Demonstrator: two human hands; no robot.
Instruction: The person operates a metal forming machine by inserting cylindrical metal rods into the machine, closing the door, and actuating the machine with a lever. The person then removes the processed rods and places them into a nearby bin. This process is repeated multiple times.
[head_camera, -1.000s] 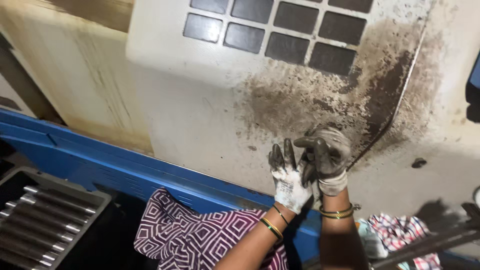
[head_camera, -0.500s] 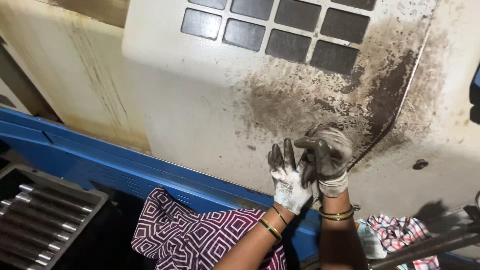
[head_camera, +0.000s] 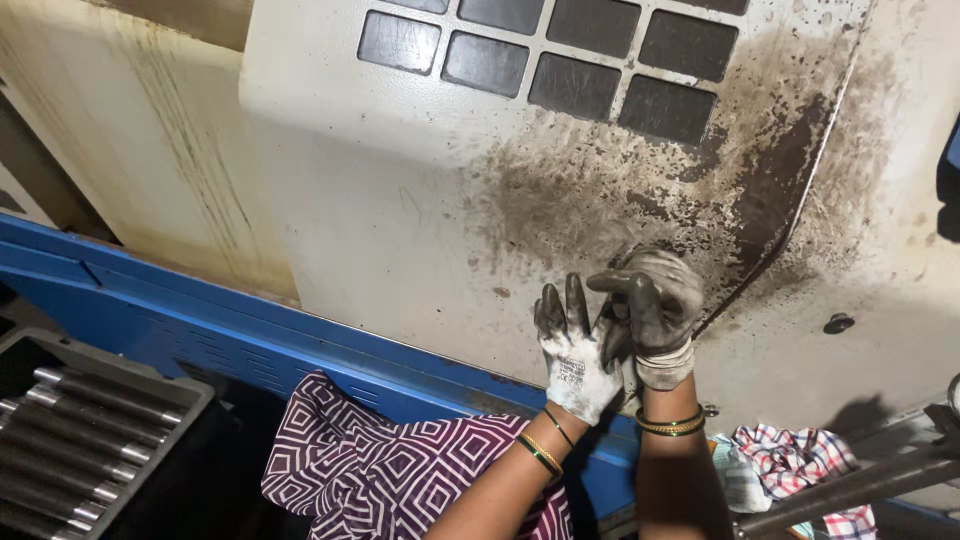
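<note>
Hands have barely shifted over the last second: left hand (head_camera: 573, 352) still lies palm-flat with fingers spread open against the grimy cream panel (head_camera: 420, 250), while right hand (head_camera: 650, 305) stays curled beside it, fingers bent over a dark oily patch (head_camera: 640, 200), and whether they pinch anything I cannot tell, so the work on that spot looks unchanged. Room is tight below, where a blue rail (head_camera: 200, 320) runs just under the wrists, with a checked rag (head_camera: 800, 460) and a metal bar (head_camera: 850, 485) near the right forearm; the panel upward toward the dark grille (head_camera: 560, 50) lies open.
</note>
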